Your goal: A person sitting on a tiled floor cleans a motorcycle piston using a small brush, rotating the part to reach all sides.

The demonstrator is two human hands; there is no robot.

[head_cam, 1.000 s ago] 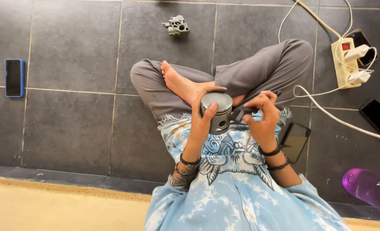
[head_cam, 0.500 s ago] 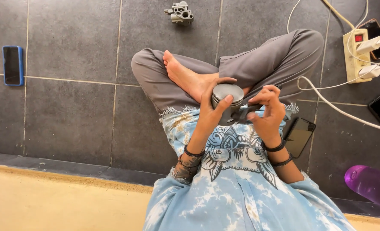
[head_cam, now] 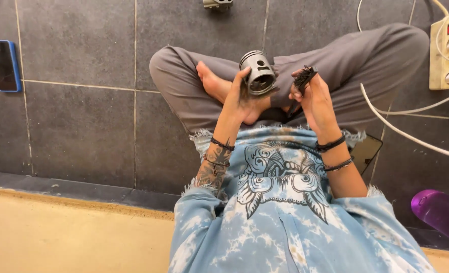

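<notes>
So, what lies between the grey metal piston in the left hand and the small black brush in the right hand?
Nothing. In the head view, only grey trouser cloth shows behind the gap between the grey metal piston and the small black brush.

At frame centre, the left hand grips a metal piston, tilted; just right, the right hand holds a small black brush apart from it.

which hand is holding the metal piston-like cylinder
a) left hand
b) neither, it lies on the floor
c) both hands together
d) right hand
a) The left hand grips the metal cylinder alone and lifts it above the crossed legs, while the right hand is apart from it and holds a small dark brush.
</notes>
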